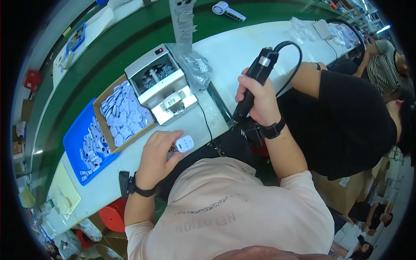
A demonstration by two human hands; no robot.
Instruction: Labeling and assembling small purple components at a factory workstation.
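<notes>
In my left hand [159, 151] is a small white plastic housing [185, 144], pinched between thumb and fingers above the near edge of the table. A black electric screwdriver [255, 84] with a cable at its top is gripped in my right hand [260, 97]. It is tilted, its lower end toward the table's edge. Left of it stands a metal screw feeder [149, 96] with dark small screws in its open top. Next to the feeder, a cardboard box [113, 86] holds many white plastic parts [123, 115].
A blue tray [71, 141] with more small white parts lies left of the box. Plastic bags [195, 65] sit behind the feeder. On the green conveyor belt [208, 30] lies a white handheld fan [221, 8]. A person in black [338, 117] sits close on my right.
</notes>
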